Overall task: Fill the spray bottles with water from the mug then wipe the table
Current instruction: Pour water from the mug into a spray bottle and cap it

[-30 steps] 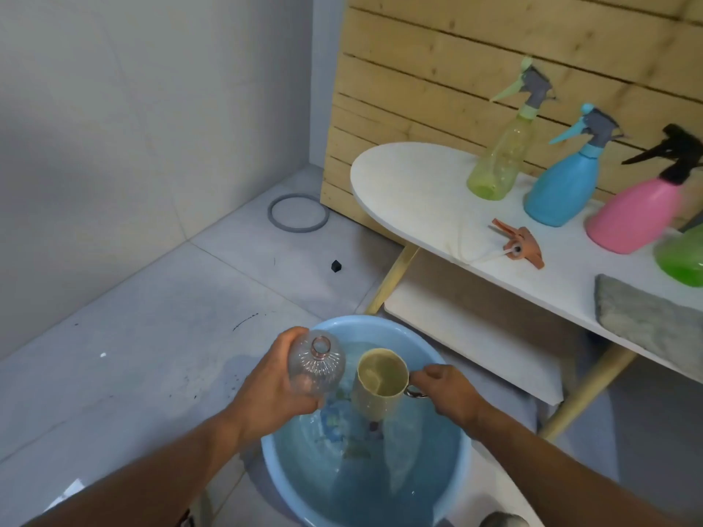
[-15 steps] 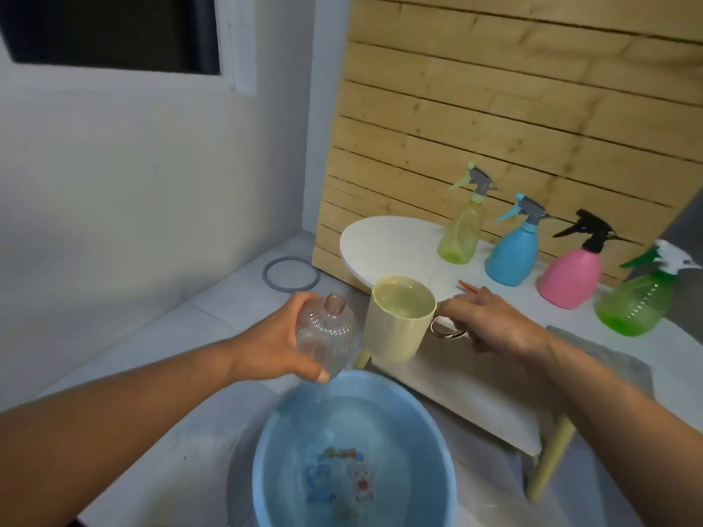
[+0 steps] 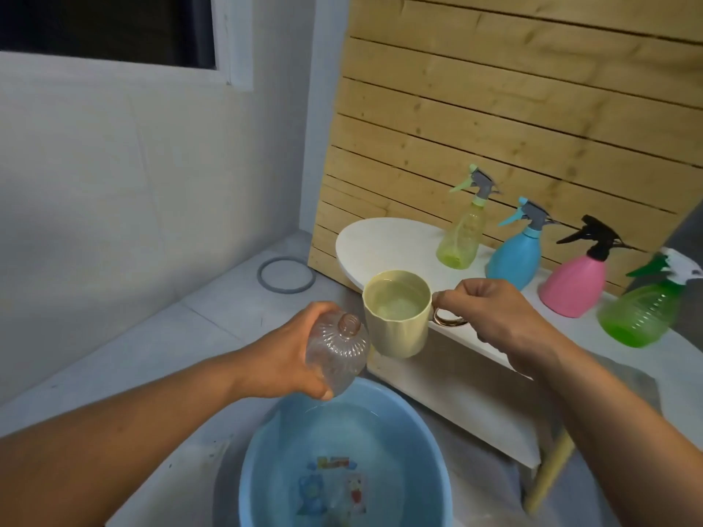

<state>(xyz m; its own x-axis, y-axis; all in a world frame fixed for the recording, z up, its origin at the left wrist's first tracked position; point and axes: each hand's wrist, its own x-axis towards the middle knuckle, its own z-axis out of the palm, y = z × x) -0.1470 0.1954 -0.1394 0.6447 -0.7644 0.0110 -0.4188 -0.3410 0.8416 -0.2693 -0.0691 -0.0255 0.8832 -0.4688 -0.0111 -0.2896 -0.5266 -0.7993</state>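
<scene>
My left hand (image 3: 289, 355) grips a clear ribbed bottle (image 3: 336, 355) with no cap, its neck tilted toward the mug. My right hand (image 3: 494, 321) holds the cream mug (image 3: 397, 321) by its handle; the mug is upright with water inside, right beside the bottle's mouth. Both hang above a blue basin (image 3: 342, 469) of water on the floor. On the white table (image 3: 380, 241) stand a yellow-green spray bottle (image 3: 460, 241), a blue one (image 3: 515, 256), a pink one (image 3: 574, 283) and a green one (image 3: 639, 317).
A wooden slat panel (image 3: 494, 127) backs the table. A grey ring (image 3: 286, 275) lies on the tiled floor by the wall. A white lower shelf (image 3: 456, 393) sits under the tabletop, with a wooden leg (image 3: 547, 477) at the right.
Mug and bottle were lifted out of the basin and now sit higher, with the mug full of water. My view has tilted up toward the table.
</scene>
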